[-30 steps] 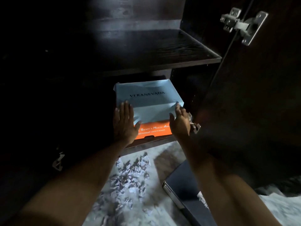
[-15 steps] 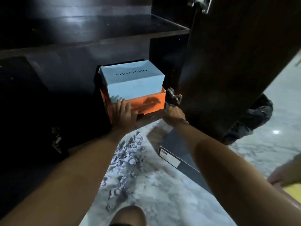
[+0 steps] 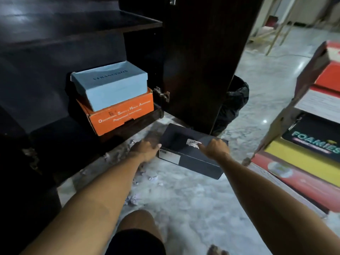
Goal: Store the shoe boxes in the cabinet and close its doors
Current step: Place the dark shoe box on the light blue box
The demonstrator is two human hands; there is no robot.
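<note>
Inside the dark cabinet [image 3: 55, 43], a light blue shoe box [image 3: 110, 83] lies stacked on an orange shoe box [image 3: 121, 115] at the right end of the bottom shelf. A black shoe box [image 3: 184, 144] rests on the floor just in front of the cabinet's open right door [image 3: 198, 52]. My left hand [image 3: 147, 150] grips the black box's left end. My right hand [image 3: 215, 148] clasps its top right edge, fingers curled over the lid.
A tilted cardboard carton [image 3: 283, 129] at the right holds several more shoe boxes, yellow, red and black. A black plastic bag [image 3: 233, 103] sits behind the door. Crumpled paper scraps [image 3: 132, 199] litter the marble floor. My knee [image 3: 138, 227] is below.
Both hands left the stacked blue and orange boxes in the cabinet and dropped down and right onto the black box on the floor. The view swung right and back.
</note>
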